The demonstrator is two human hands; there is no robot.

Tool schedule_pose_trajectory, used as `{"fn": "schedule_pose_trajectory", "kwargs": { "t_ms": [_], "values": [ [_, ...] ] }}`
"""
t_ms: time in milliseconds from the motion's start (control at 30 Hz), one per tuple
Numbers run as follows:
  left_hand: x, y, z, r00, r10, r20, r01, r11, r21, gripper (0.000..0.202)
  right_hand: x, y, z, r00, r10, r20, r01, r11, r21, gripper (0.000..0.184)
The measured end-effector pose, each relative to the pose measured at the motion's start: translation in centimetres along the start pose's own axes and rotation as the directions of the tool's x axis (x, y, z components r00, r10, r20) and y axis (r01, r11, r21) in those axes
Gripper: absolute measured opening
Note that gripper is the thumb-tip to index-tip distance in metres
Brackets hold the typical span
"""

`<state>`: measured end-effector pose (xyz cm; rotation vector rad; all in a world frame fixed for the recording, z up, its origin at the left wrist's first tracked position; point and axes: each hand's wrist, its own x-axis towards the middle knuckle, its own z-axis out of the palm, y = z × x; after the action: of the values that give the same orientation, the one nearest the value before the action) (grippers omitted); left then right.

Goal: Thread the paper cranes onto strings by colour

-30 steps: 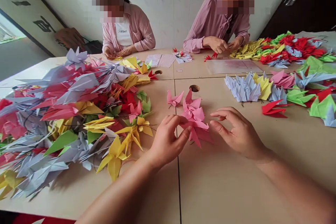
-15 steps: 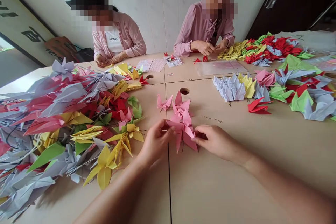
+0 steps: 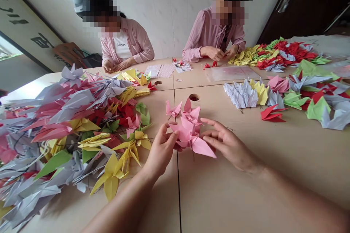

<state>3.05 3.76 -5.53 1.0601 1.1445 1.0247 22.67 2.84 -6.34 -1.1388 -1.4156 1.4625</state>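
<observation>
left grip: bare | right grip: bare | forearms: unsleeved, apparently up to frame edge

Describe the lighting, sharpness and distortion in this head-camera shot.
Head view: soft, even light, with only faint shadows on the table under the pink paper cranes, the left hand and the right hand; the centre is sharp; wide-angle stretch elongates and softens the mixed crane pile toward the left edge.

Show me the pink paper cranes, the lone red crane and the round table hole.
pink paper cranes [image 3: 188,133]: head view, cluster middle
lone red crane [image 3: 269,113]: head view, its wing
round table hole [image 3: 194,97]: head view, dark centre
</observation>
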Motion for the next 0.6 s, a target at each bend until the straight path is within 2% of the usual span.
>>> {"fn": "schedule_pose_trajectory", "kwargs": {
  "t_ms": [100, 167, 233, 333, 367, 467, 600],
  "values": [
    [-0.2, -0.1, -0.1, 1.000, 0.016, 0.012, -0.016, 0.999, 0.035, 0.054, -0.2, 0.0, 0.2, 0.997, -0.067, 0.032, 0.069, 0.995, -0.067, 0.052],
    [-0.3, -0.2, 0.0, 0.998, 0.055, 0.040, -0.057, 0.997, 0.055, 0.064, -0.4, 0.1, 0.5, 0.994, -0.086, 0.073, 0.094, 0.989, -0.114, 0.049],
    [-0.4, -0.3, 0.0, 0.993, 0.096, 0.069, -0.101, 0.993, 0.067, 0.056, -0.5, 0.2, 0.7, 0.991, -0.105, 0.077, 0.116, 0.982, -0.152, 0.040],
    [-0.8, -0.3, 0.0, 0.977, 0.153, 0.150, -0.177, 0.971, 0.160, 0.025, -0.7, 0.3, 0.8, 0.980, -0.195, 0.035, 0.198, 0.951, -0.237, 0.022],
    [-0.9, -0.2, 0.0, 0.965, 0.172, 0.198, -0.214, 0.953, 0.213, 0.021, -0.7, 0.2, 0.7, 0.972, -0.232, 0.027, 0.231, 0.936, -0.267, 0.018],
    [-1.4, 0.2, -0.1, 0.915, 0.212, 0.343, -0.327, 0.887, 0.325, 0.024, -0.6, 0.0, 0.6, 0.951, -0.308, 0.007, 0.293, 0.898, -0.328, 0.012],
    [-1.8, 0.3, 0.0, 0.894, 0.169, 0.415, -0.311, 0.901, 0.304, 0.040, -0.5, -0.2, 0.7, 0.963, -0.266, -0.032, 0.243, 0.916, -0.318, 0.013]
  ]
}}
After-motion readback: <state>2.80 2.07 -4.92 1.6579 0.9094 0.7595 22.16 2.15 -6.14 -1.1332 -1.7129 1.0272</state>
